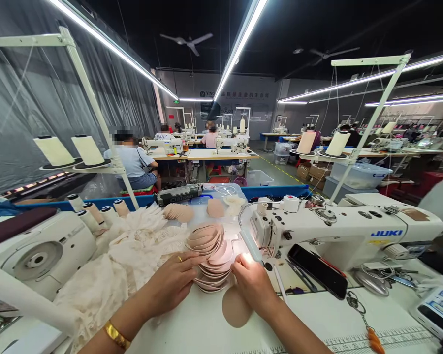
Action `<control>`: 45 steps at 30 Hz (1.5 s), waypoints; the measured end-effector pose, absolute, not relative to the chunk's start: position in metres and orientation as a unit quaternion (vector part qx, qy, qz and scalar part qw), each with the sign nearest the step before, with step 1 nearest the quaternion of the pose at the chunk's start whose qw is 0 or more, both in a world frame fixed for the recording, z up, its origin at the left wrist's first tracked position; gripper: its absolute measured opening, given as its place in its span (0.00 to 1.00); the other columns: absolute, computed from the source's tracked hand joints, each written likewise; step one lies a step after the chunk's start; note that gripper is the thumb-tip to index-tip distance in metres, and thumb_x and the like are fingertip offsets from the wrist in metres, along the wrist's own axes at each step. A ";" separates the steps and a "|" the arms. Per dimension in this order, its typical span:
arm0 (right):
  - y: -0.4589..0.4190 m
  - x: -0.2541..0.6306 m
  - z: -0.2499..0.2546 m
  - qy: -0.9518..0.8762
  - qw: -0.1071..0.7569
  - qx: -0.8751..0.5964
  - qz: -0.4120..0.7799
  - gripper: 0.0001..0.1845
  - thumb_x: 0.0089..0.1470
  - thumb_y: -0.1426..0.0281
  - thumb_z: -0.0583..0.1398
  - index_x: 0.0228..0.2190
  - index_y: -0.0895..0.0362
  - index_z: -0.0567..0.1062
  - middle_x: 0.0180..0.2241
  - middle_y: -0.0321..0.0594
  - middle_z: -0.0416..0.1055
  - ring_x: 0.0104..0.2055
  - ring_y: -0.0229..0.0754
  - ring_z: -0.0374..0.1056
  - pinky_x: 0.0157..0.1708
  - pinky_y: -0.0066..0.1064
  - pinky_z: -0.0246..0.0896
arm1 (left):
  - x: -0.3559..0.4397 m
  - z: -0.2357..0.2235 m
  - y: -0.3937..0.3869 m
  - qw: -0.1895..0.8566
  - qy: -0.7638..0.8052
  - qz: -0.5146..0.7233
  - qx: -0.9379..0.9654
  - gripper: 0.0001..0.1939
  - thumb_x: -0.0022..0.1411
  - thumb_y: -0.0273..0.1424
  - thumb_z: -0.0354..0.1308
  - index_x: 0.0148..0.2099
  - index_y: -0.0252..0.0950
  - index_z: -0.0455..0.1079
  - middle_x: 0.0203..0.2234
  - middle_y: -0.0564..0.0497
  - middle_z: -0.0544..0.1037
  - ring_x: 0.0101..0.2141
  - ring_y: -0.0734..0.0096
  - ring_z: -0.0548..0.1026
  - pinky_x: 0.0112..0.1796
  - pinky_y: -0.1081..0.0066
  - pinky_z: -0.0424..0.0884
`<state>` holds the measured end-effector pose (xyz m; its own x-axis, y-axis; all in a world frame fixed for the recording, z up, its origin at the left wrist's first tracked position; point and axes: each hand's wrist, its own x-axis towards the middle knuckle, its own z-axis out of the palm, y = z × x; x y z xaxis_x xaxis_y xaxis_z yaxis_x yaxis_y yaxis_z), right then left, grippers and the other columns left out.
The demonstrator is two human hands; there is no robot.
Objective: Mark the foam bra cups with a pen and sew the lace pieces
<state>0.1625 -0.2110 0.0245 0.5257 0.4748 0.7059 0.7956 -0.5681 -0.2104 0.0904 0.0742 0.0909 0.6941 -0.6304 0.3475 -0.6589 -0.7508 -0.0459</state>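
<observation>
My left hand point(172, 282), with a gold ring and a gold bangle, rests against the left side of a stack of beige foam cups point(210, 258) on the white sewing table point(199, 329). Its fingers are curled onto the stack's edge. My right hand point(253, 282) touches the right side of the same stack, fingers bent over the lower cups under the bright machine lamp. One single beige cup point(234, 307) lies flat between my wrists. More cups point(180, 212) lie further back on the table.
A white JUKI sewing machine point(354, 228) stands right, with a black phone point(317, 270) and keys point(365, 317) before it. Cream lace fabric point(133, 250) is heaped left beside another machine point(37, 255). Thread cones point(72, 150) sit on racks. Other people point(135, 162) sew at benches behind.
</observation>
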 end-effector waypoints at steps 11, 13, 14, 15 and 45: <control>-0.222 0.149 0.035 -0.426 0.273 -0.804 -0.311 0.17 0.61 0.85 0.53 0.29 0.52 0.70 0.28 0.36 0.73 0.30 0.44 0.61 0.32 0.35 0.52 | 0.088 0.104 0.071 0.058 -0.379 0.208 0.900 0.14 0.63 0.15 0.53 0.37 0.41 0.68 0.41 0.49 0.84 0.45 0.58 0.82 0.48 0.59 0.80; -0.234 0.133 0.040 -0.428 0.286 -0.801 -0.307 0.16 0.64 0.84 0.53 0.33 0.52 0.72 0.31 0.37 0.75 0.32 0.44 0.62 0.33 0.36 0.55 | 0.072 0.108 0.078 0.065 -0.376 0.221 0.897 0.13 0.66 0.16 0.51 0.39 0.41 0.69 0.43 0.49 0.85 0.46 0.59 0.81 0.48 0.61 0.79; -0.241 0.125 0.043 -0.426 0.299 -0.800 -0.298 0.15 0.66 0.83 0.53 0.36 0.52 0.72 0.33 0.37 0.75 0.33 0.45 0.64 0.34 0.35 0.57 | 0.063 0.109 0.081 0.071 -0.371 0.227 0.897 0.13 0.66 0.16 0.51 0.40 0.41 0.69 0.44 0.49 0.85 0.47 0.60 0.81 0.48 0.63 0.79; -0.250 0.117 0.045 -0.420 0.324 -0.800 -0.279 0.13 0.68 0.81 0.54 0.38 0.52 0.72 0.34 0.37 0.76 0.34 0.44 0.65 0.35 0.35 0.59 | 0.054 0.110 0.084 0.077 -0.365 0.232 0.898 0.13 0.67 0.16 0.51 0.41 0.41 0.69 0.45 0.49 0.85 0.48 0.61 0.80 0.48 0.65 0.79; -0.269 0.117 0.042 -0.384 0.393 -0.836 -0.002 0.19 0.65 0.74 0.63 0.55 0.47 0.77 0.58 0.46 0.75 0.60 0.59 0.69 0.59 0.55 0.65 | -0.008 0.054 0.086 0.249 -0.006 0.061 0.966 0.43 0.56 0.35 0.72 0.72 0.50 0.64 0.68 0.40 0.72 0.66 0.37 0.70 0.63 0.38 0.68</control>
<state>0.1165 -0.2687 0.0419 0.7049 0.6400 0.3057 0.6439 -0.3966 -0.6544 -0.0078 0.0857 0.0541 0.9925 0.0192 0.1211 -0.0418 -0.8755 0.4813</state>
